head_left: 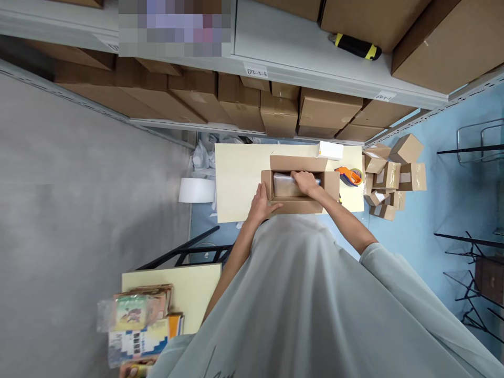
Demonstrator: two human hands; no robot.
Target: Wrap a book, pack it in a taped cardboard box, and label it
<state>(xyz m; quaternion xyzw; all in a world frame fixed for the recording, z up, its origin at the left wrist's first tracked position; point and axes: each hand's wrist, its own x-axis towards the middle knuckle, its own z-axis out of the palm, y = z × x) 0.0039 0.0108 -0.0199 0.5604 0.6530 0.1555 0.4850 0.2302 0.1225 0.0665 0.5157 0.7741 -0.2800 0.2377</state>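
- Pale tabletop [238, 181], with a grey rack [275, 39] beyond its far edge and blue floor [401, 252] to its right.
- Box [297, 206]: just right of the tabletop's middle, flaps spread outward, the near one reaching the near edge.
- Pack [284, 185]: inside the box, shiny like clear film.
- Right hand [305, 182]: reaches into the box over the pack's right part; whether its fingers clamp the pack or only press on it, I cannot tell.
- Left hand [260, 207]: at the box's near left corner, fingers along the left flap, thumb apart from them on the near flap.
- Tape gun [348, 176]: orange, near the tabletop's right edge.
- White box [331, 150]: at the far edge, toward the far right corner.
- Cartons [386, 176]: heaped past the right edge.
- White cylinder [197, 190]: just beside the left edge.
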